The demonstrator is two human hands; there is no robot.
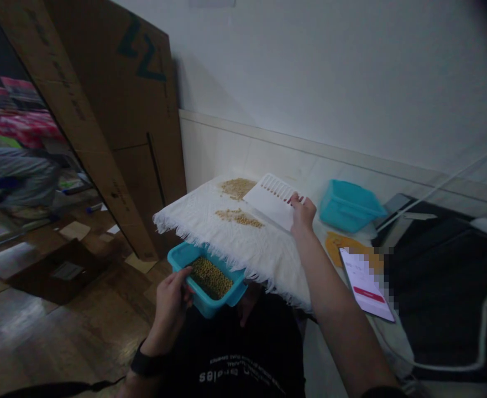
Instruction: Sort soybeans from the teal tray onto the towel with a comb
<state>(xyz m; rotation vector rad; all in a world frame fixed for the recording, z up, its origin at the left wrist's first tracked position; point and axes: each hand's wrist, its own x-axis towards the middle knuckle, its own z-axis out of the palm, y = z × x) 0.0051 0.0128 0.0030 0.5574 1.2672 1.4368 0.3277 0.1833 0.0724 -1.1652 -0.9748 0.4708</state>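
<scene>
While the left hand (173, 292) pinches the near left rim of a blue tub (215, 305), thumb on top and fingers curled beneath, the right hand (302, 213) grips the right end of a white slotted sheet (268, 203) between thumb and fingers. The tub sits just below the front edge of a fringed white cloth (276, 254), above the person's lap, and some fringe hangs over its far rim. Small greenish-yellow beans (212, 276) cover its bottom. The slotted sheet is over the cloth, its row of slots along the far side; whether it touches the fabric I cannot tell. Two patches of paler grains lie on the cloth left of the sheet: a far heap (238, 188) and a thinner near strip (240, 219). To the right of the right hand stands a second blue tub (350, 207), with a lit phone (366, 284) nearer the person, partly over an orange item (335, 243). A tall cardboard box (143, 110) rises beyond the cloth's left side.
</scene>
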